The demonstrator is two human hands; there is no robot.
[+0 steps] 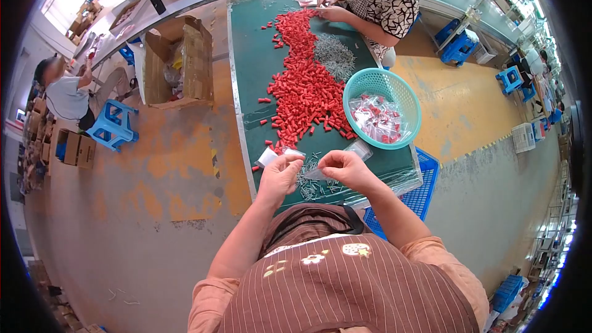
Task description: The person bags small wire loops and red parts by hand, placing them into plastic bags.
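My left hand [282, 176] is closed in a pinch over the near end of the table; whatever its fingertips hold is too small to make out. My right hand [349, 169] pinches a small clear plastic bag [316, 174], which hangs between the two hands. Loose grey screws [311, 191] lie scattered beneath the hands. Beyond them spreads a long heap of red plastic sleeves [302, 95]. White packets [266, 157] lie beside my left hand, and a stack of clear bags [359, 149] rests behind my right hand.
A mint-green basket [414, 111] of filled bags stands at the table's right edge. Behind it lies a pile of screws [333, 55]. A co-worker [382, 3] handles something small at the far end. A blue crate [425, 188] sits low right; a cardboard box [200, 68] stands left.
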